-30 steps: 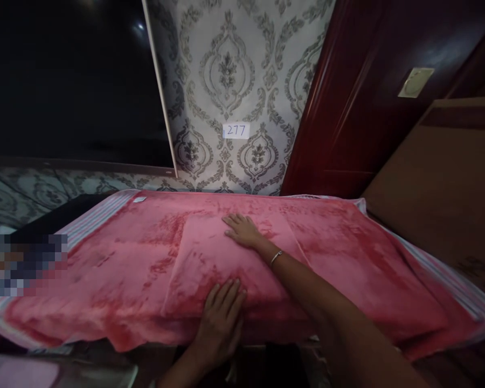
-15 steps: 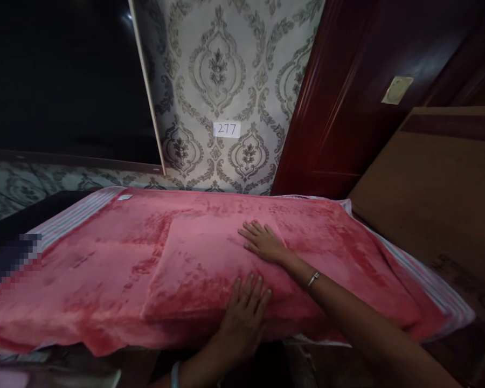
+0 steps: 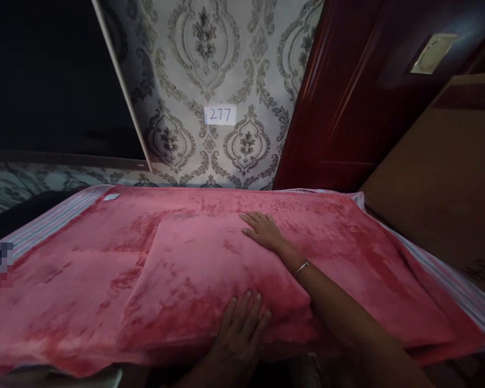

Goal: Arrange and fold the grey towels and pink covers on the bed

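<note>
A folded pink plush bundle [image 3: 194, 269], soft like a blanket, lies flat in the middle of a pink plush cover [image 3: 101, 242]. My left hand [image 3: 242, 328] rests open on the bundle's near edge, fingers stretched forward. Farther back, my right hand [image 3: 263, 230] lies palm down near the bundle's far right corner, fingers outstretched. Neither hand grips anything. A thin bracelet [image 3: 302, 268] circles the right wrist.
Behind the cover stands a patterned wall with a paper label [image 3: 220, 114] reading 277. A dark screen [image 3: 56, 81] is at the left, a dark red door panel [image 3: 339, 97] and a large cardboard box [image 3: 436, 172] at the right. A striped border [image 3: 60, 221] edges the cover.
The view has moved closer, so the bundle looks larger. Both hands stay on the bundle; the left sits slightly lower in the picture.
</note>
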